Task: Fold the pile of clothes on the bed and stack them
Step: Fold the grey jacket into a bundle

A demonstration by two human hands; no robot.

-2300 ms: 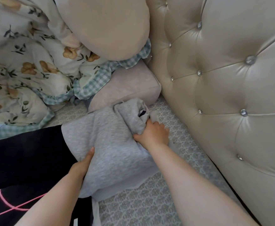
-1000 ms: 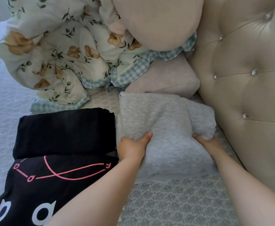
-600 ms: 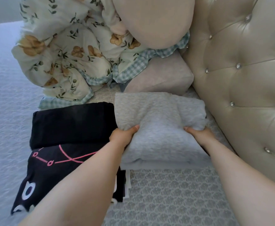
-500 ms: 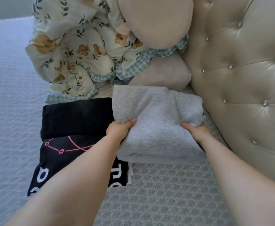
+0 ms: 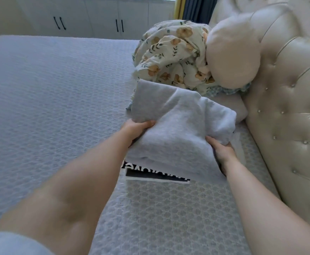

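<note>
Nearest the camera it's just two bare forearms over the bed, which has a textured pale cover. A bit further out, a black garment w/ white lettering lies flat on the bed, mostly hidden under what's being carried. Then the main thing: a folded grey sweatshirt, held up by both ends right above the black piece and sagging in the middle. Left hand has its grip clamped on the left edge, thumb on top, fingers tucked under. Right hand is under the right end, fingers out of sight beneath the fabric, so prob curled round it. It looks thick, soft and floppy, not heavy imo, and the fold could slump open if held by one end, so supporting both ends from underneath seems the way. Beyond that, a floral duvet is bunched against a round cushion & the tufted headboard. White cabinets sit way back.
</note>
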